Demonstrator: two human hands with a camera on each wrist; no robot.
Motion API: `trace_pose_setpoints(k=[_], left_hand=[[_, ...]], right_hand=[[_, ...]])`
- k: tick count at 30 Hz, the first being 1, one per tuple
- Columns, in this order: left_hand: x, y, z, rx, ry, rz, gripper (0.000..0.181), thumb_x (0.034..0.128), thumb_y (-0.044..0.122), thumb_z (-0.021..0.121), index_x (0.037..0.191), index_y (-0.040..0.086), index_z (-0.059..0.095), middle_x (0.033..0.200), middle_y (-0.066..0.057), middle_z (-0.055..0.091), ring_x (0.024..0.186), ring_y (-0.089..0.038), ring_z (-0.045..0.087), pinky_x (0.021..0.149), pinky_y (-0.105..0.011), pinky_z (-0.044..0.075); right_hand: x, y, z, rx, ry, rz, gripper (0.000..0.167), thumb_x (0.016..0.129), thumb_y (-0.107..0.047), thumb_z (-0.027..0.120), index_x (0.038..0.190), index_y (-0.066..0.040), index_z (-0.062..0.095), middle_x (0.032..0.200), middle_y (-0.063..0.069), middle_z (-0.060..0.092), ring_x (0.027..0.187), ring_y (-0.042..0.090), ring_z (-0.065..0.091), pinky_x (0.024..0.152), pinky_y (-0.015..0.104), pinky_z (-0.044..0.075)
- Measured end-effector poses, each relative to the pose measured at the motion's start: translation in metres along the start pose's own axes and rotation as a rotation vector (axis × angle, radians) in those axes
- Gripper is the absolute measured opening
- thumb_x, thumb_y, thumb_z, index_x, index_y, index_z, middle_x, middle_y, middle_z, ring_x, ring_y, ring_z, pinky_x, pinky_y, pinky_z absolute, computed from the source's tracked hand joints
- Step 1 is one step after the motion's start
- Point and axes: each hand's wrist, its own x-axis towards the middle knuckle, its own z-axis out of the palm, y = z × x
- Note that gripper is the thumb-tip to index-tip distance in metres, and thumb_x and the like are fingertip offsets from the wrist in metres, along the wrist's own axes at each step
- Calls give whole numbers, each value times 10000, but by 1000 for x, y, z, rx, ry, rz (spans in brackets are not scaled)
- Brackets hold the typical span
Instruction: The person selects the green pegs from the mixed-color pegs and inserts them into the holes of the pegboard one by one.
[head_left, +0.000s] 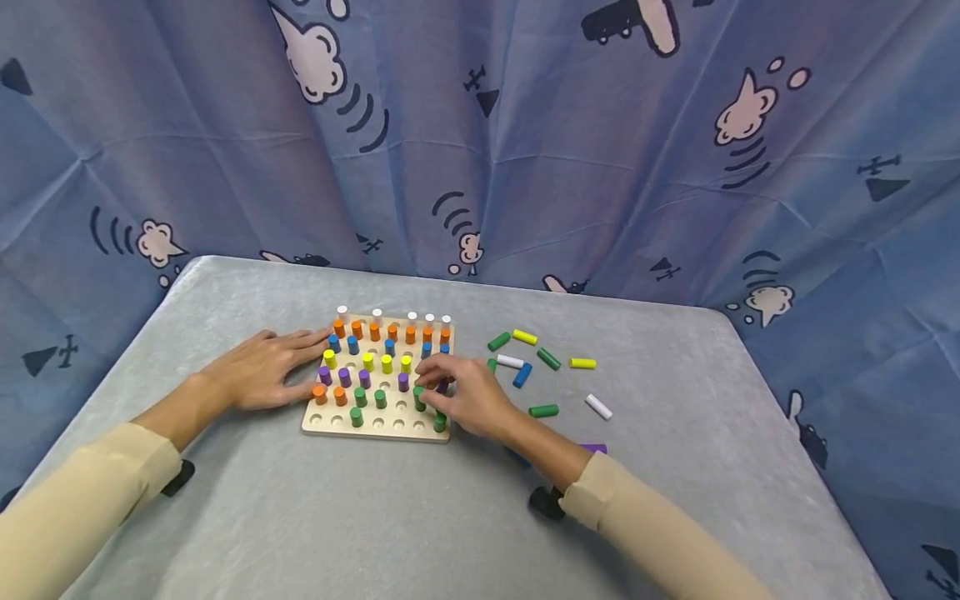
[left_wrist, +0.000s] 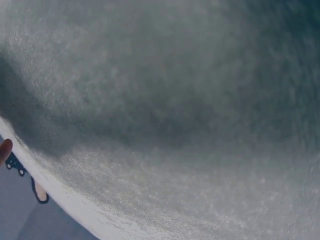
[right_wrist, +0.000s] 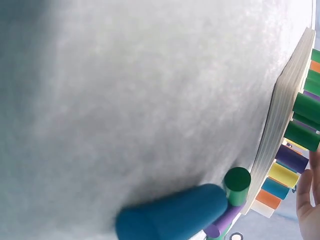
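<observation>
Pegboard [head_left: 392,432] is at my 11 o'clock, flat on the bench [head_left: 300,517]. Pale wood, rounded corners, round drilled holes; the edge shows fine layered lines in the right wrist view.

Clock centred on the board from here. My right hand [head_left: 474,398] comes in from 4: fingers curled, thumb and forefinger pinching the top of a green peg [head_left: 419,400], upright over the board at about 4. My left hand [head_left: 258,369] is at 9: palm down, fingers straight and slightly spread, tips and thumb along the board's edge, gripping nothing.

Seated pegs are plain smooth cylinders with flat ends, solid colour. White row [head_left: 377,315] along 12, then orange row [head_left: 374,332], blue row [head_left: 353,345], yellow row [head_left: 386,364] and purple row [head_left: 345,377] coming toward 6; orange and green mixed nearest me, several bare holes between.

Loose pegs lie on their sides around 3: yellow [head_left: 524,337], green [head_left: 549,358], blue [head_left: 522,375], white [head_left: 598,407]. A purple one [head_left: 595,448] is partly behind my forearm, toward 4.

Bench cover is grey, mottled, with a soft fabric-like nap. Creased blue-violet curtain [head_left: 555,183] with cartoon prints hangs past 12.
</observation>
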Motion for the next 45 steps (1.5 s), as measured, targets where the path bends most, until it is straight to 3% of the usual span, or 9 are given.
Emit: trace_pose_setpoints(k=[7, 14, 30, 37, 45], left_hand=[[0, -1, 1, 2, 4, 6, 725, 976, 566, 501, 1497, 66, 442, 1600, -93, 326, 1394, -370, 412, 987, -617, 394], [0, 0, 0, -2, 7, 6, 727, 973, 562, 507, 1497, 63, 440, 1598, -100, 329, 1393, -370, 415, 987, -612, 397], [0, -1, 1, 7, 4, 8, 726, 972, 557, 510, 1497, 61, 440, 1601, -99, 324, 1394, -375, 411, 988, -618, 394], [0, 1, -2, 6, -2, -1, 723, 972, 555, 512, 1497, 63, 441, 1596, -102, 332, 1392, -378, 413, 988, -621, 393], [0, 2, -2, 5, -4, 4, 718, 975, 551, 510, 1496, 62, 441, 1598, -105, 327, 1390, -380, 415, 978, -616, 401]], right_hand=[[-1, 0, -6, -19, -40, 12, 297, 869, -71, 768, 1149, -53, 670, 1011, 14, 749, 928, 144, 678, 836, 390, 538], [-9, 2, -27, -12, -30, 44, 289, 884, -86, 755, 1159, -47, 673, 1000, 14, 745, 958, 166, 670, 912, 435, 503], [-61, 53, -84, -110, 40, 133, 291, 853, -44, 774, 1129, -33, 682, 964, 28, 753, 919, 190, 685, 842, 484, 507], [-82, 68, -94, -143, 37, 143, 314, 847, -46, 780, 1143, -15, 681, 983, 49, 752, 922, 202, 687, 830, 499, 520], [-99, 85, -99, -138, -2, 183, 372, 809, -61, 818, 1153, -31, 680, 1023, 31, 744, 934, 193, 686, 810, 429, 535]])
